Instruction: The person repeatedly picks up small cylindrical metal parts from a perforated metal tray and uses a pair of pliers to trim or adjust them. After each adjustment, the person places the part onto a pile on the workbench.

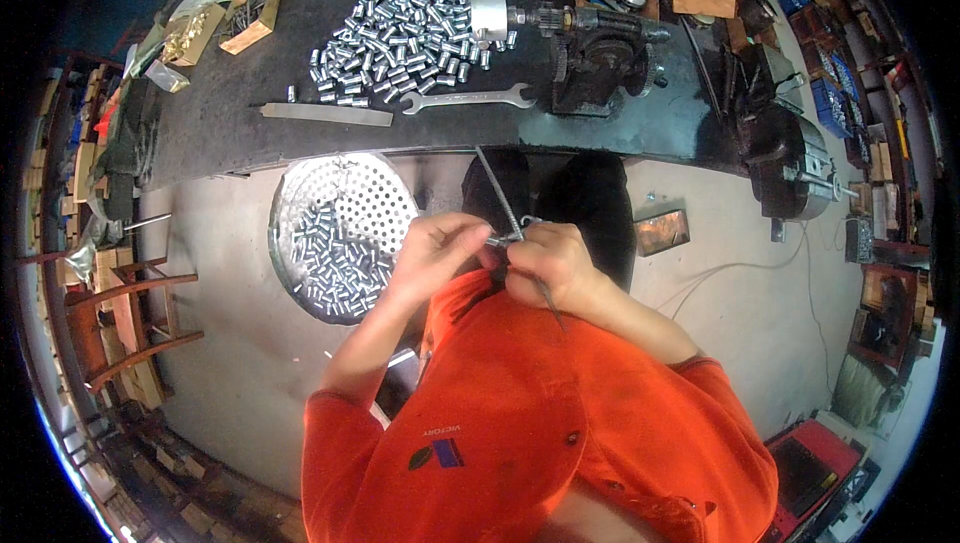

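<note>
My left hand (440,255) is closed in a pinch on a small shiny metal piece (497,240) in front of my body, below the bench edge. Beside it, my right hand (548,261) is wrapped round a long thin metal rod (497,188) with a rough surface. This rod slants from the bench edge down past my fist, its lower end near my orange shirt. The small piece lies close to the rod between both hands; whether they touch, I cannot tell. Left of my hands, a round perforated metal pan (395,198) holds many small shiny metal cylinders (335,268).
On the dark bench (220,133) lie a heap of shiny metal cylinders (400,38), an open-end wrench (470,98), and a flat metal bar (328,115). A geared machine (600,58) stands at right, a vise (795,168) beyond it. A small box (663,231) sits on the floor.
</note>
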A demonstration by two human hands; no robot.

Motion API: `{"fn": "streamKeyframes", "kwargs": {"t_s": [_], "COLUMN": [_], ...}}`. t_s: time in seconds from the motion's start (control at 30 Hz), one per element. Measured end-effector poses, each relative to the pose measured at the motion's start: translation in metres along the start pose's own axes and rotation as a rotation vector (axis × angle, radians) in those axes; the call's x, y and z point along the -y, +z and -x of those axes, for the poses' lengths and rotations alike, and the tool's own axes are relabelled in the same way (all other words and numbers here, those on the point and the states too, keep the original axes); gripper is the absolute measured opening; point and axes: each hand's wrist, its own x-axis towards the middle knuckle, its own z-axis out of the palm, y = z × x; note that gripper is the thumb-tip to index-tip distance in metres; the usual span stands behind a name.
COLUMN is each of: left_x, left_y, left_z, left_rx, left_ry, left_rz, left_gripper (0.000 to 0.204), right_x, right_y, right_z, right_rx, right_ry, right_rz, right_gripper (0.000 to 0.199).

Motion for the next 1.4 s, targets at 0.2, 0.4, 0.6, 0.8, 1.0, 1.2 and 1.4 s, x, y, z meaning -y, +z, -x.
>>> {"fn": "streamKeyframes", "kwargs": {"t_s": [0.2,0.4,0.6,0.8,1.0,1.2,1.4], "left_x": [-0.005,0.009,0.003,0.009,0.031,0.032,0.033], "left_y": [0.007,0.001,-0.008,-0.025,-0.033,-0.034,-0.019], "left_z": [0.001,-0.002,-0.005,-0.012,-0.015,-0.015,-0.012], "left_rx": [0.02,0.077,0.094,-0.318,-0.397,-0.4,-0.266], "left_ry": [0.003,0.081,0.058,0.367,0.462,0.471,0.616], "left_rz": [-0.022,0.053,0.001,-0.668,-0.913,-0.955,-0.983], "left_gripper": [0.014,0.02,0.018,0.019,0.022,0.02,0.029], "right_x": [-0.007,-0.014,-0.016,-0.001,0.023,0.02,0.003], "right_y": [0.008,0.015,0.011,-0.017,-0.028,-0.023,0.004], "right_z": [0.004,0.014,0.015,0.017,0.005,0.008,0.0], "right_rx": [-0.003,0.055,0.022,0.007,0.081,0.11,0.168], "right_ry": [0.182,0.477,0.505,0.402,0.15,0.177,0.277], "right_rz": [-0.361,-0.635,-0.633,-0.585,-0.492,-0.473,-0.512], "right_gripper": [0.014,0.02,0.018,0.021,0.026,0.021,0.02]}}
